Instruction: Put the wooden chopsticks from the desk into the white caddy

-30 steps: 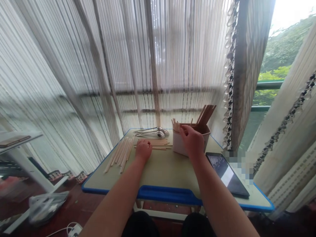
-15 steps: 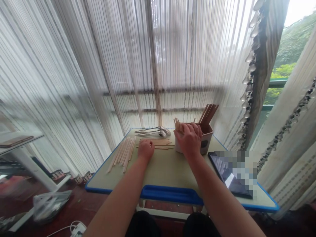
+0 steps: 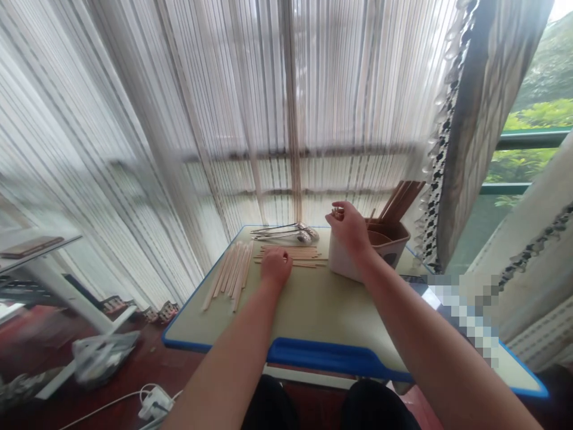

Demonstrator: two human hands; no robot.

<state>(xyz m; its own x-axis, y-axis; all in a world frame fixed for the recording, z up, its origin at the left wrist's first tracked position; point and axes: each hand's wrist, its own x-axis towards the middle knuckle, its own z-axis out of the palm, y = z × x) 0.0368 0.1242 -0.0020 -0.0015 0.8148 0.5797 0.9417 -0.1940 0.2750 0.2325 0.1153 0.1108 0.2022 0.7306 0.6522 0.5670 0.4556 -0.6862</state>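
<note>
Touching wooden chopsticks (image 3: pixel 304 257), left hand (image 3: pixel 276 267); right hand (image 3: pixel 349 228) over plastic caddy (image 3: pixel 342 260)

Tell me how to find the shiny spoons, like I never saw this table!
Find the blue-edged table in front of the curtains. At its far edge, just behind the flat row of wooden chopsticks, lie two long metal spoons. They shine, while the sticks beside them are plain wood.

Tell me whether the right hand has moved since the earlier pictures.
Yes: the right hand has risen and shifted left of the plastic utensil caddy, now above its left end.
</note>
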